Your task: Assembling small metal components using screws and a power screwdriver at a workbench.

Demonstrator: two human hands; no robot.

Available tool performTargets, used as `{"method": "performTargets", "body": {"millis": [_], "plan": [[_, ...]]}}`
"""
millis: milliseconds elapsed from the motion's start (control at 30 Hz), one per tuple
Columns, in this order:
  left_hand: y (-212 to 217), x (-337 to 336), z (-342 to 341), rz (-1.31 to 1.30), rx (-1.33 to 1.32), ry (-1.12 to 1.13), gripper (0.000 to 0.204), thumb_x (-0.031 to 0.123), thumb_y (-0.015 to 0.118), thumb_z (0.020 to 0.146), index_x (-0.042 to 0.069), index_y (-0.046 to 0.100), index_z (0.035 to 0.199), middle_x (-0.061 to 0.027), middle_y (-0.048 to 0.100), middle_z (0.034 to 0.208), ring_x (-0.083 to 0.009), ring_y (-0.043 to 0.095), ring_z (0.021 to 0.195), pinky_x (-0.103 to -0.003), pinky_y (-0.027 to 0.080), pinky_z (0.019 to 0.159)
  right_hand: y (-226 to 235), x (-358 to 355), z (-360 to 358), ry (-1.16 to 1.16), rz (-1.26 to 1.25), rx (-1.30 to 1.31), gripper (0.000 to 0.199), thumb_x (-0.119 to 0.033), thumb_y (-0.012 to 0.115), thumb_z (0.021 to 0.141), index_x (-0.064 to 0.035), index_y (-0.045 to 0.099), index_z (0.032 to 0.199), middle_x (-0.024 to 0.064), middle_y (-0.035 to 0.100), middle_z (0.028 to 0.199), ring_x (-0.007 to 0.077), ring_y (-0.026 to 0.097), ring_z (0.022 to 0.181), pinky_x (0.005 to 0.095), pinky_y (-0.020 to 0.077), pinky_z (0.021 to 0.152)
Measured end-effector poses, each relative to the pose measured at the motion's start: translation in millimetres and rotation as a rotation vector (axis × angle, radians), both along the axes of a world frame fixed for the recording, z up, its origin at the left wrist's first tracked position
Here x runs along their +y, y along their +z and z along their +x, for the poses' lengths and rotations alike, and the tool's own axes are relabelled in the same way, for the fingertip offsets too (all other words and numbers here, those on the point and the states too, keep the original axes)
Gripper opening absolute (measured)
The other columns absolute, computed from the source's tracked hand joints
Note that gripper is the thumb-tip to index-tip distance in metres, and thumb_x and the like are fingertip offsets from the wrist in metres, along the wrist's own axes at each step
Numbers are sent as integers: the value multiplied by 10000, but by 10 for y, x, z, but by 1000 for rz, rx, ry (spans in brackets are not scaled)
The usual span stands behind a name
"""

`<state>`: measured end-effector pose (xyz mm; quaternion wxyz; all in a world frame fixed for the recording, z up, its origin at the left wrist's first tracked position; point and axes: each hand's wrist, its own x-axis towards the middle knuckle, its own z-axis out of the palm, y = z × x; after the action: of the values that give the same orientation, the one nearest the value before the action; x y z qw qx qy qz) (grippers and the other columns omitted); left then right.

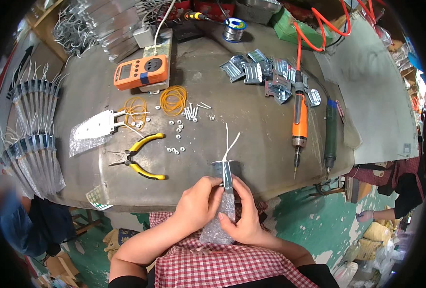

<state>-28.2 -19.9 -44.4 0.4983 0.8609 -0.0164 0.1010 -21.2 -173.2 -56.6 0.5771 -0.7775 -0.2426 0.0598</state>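
Note:
At the table's front edge I hold a narrow part in clear plastic wrap [226, 207], with a shiny metal end [227, 175] and two white wires sticking up from it. My left hand [199, 201] pinches its left side just below the metal end. Wrapped round the right side is my right hand [244, 216], its thumb pressed on the plastic. My fingers hide the middle of the part. Left of my hands lie pliers [135, 157] with yellow-and-black handles, jaws apart. Small white rings [176, 150] and several screws [191, 112] are scattered beyond.
An orange electric screwdriver [299, 117] and a green one [330, 134] lie at right, near a pile of metal brackets [263, 72]. Rubber bands [173, 101], an orange meter [141, 72] and a solder spool [234, 30] stand farther back. Wrapped parts [35, 149] line the left edge. Co-workers appear either side.

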Motion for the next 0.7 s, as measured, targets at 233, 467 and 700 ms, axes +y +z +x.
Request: {"method": "performTargets", "body": {"millis": [233, 467, 700], "plan": [[-90, 77, -54, -82, 25, 17, 206, 40, 628, 792, 0, 523, 964, -137, 615, 815, -246, 643, 678, -306, 508, 581, 143, -522, 872, -304, -509, -585, 550, -83, 665, 718, -42, 470, 1230, 166, 486, 1191, 307, 486, 1094, 411, 388, 913], [-64, 135, -22, -117, 30, -24, 185, 40, 634, 783, 0, 543, 938, -123, 598, 827, -233, 634, 686, -303, 508, 603, -51, -906, 1463, -622, -420, -125, 595, -64, 625, 745, -40, 391, 1291, 123, 522, 1087, 260, 516, 932, 354, 407, 851], [-72, 210, 17, -173, 29, -70, 183, 23, 644, 746, 12, 552, 904, -117, 586, 850, -247, 612, 715, -299, 495, 612, 9, -645, 899, -384, 1143, 511, 719, -202, 594, 787, -74, 225, 1390, 181, 522, 1150, 292, 485, 1124, 404, 422, 892]]}}
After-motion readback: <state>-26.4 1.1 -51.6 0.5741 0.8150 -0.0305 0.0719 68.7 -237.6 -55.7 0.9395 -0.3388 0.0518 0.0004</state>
